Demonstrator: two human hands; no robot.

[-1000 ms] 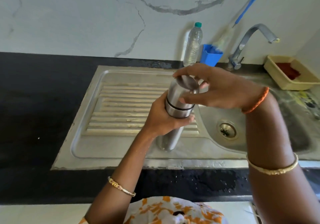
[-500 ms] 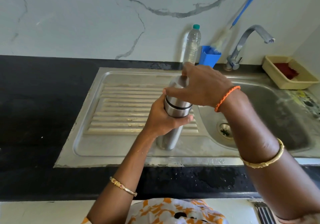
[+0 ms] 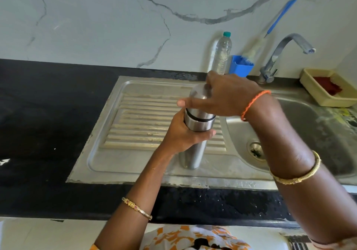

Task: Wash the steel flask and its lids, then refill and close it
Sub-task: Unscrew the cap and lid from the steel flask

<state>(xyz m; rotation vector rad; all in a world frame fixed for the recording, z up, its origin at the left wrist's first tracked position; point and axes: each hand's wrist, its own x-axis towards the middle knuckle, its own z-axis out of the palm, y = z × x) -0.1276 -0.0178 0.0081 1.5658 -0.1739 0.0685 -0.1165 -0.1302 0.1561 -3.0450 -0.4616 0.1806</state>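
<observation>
The steel flask (image 3: pixel 193 153) stands upright on the ribbed drainboard (image 3: pixel 139 118) of the steel sink. My left hand (image 3: pixel 181 136) is wrapped around the flask's upper body. My right hand (image 3: pixel 226 97) covers the steel outer lid (image 3: pixel 197 99) from above, fingers spread around it, thumb stretched to the left. A dark seam shows between lid and body. The top of the lid is hidden under my palm.
The sink basin with its drain (image 3: pixel 256 150) lies right of the flask. Behind stand a clear plastic bottle (image 3: pixel 222 53), a blue holder (image 3: pixel 241 65) with a blue-handled brush, and the tap (image 3: pixel 278 56). A yellow tray (image 3: pixel 328 87) sits far right. Wet black counter (image 3: pixel 48 114) surrounds the sink.
My right hand has turned on the lid, wrist swinging right and fingers sweeping left over it. The flask and my left hand have stayed in place.
</observation>
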